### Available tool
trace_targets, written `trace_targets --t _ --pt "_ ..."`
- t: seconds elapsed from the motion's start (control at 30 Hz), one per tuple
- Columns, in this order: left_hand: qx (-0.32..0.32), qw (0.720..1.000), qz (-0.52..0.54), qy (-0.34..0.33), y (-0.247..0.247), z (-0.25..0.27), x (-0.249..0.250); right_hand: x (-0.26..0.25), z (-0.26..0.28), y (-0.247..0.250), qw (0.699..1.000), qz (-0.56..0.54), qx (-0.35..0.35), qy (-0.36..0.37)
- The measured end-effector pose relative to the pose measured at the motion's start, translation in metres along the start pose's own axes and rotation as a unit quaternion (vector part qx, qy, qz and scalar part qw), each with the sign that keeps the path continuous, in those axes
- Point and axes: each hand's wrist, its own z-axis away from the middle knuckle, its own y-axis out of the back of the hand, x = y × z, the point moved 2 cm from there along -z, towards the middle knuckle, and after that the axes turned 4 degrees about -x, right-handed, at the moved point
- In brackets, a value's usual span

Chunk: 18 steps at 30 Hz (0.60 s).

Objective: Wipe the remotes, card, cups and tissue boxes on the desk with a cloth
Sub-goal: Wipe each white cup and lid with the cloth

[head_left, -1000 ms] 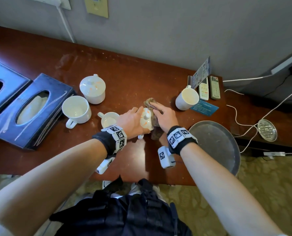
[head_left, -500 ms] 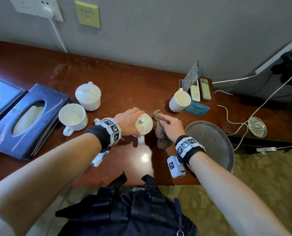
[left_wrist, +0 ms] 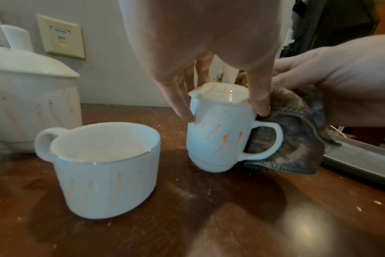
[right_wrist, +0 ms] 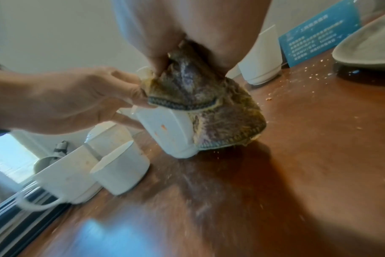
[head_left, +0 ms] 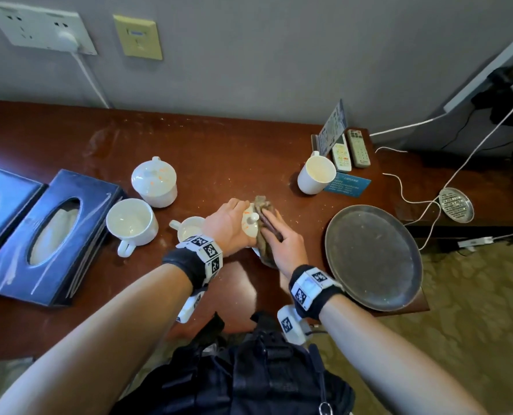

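Brown, crumb-speckled tabletop (head_left: 219, 151) against a grey wall, with a white wall socket (head_left: 39, 28) at the upper left of the frame.

In the middle of the head view, a small lidded cup (head_left: 249, 224), white with orange streaks. Held from above by the left grip (head_left: 228, 226), fingers curled down around the lid and sides. Tilted a bit in the left wrist view (left_wrist: 218, 132), base low at the tabletop.

Just right of it, the right grip (head_left: 282, 244) clenched around a brown cloth (head_left: 264, 235). Cloth pressed against the handle side of the cup, hanging down to the tabletop (right_wrist: 220, 113).

At the left edge, two dark blue tissue boxes (head_left: 54, 235) side by side. Near them, a big lidded cup (head_left: 154, 181), an open cup (head_left: 130, 223) and a smaller open cup (head_left: 189, 230) just beside the left wrist.

At the upper right of the tabletop, another open cup (head_left: 316, 175) touching a blue card (head_left: 346, 184). Behind these, two remotes (head_left: 349, 151) lying side by side, next to a standing card (head_left: 334, 127) by the wall.

At the right, a round grey tray (head_left: 372, 256), partly over the tabletop edge. Further right, a small metal dish (head_left: 456, 203) with white cables near it.
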Motion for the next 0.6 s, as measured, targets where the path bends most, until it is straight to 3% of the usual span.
trace_targets --t 0.2,0.33,0.6 --pt "-0.007 1.0 -0.005 0.008 0.004 0.002 0.004 -0.013 -0.043 0.008 0.997 -0.032 0.01 -0.073" --pt "-0.01 1.0 -0.015 0.015 0.003 0.004 0.005 -0.01 -0.048 0.009 0.997 -0.025 0.008 -0.079" --pt "-0.017 1.0 -0.003 0.023 0.002 0.003 0.004 0.004 0.001 0.024 0.998 0.04 0.003 -0.044"
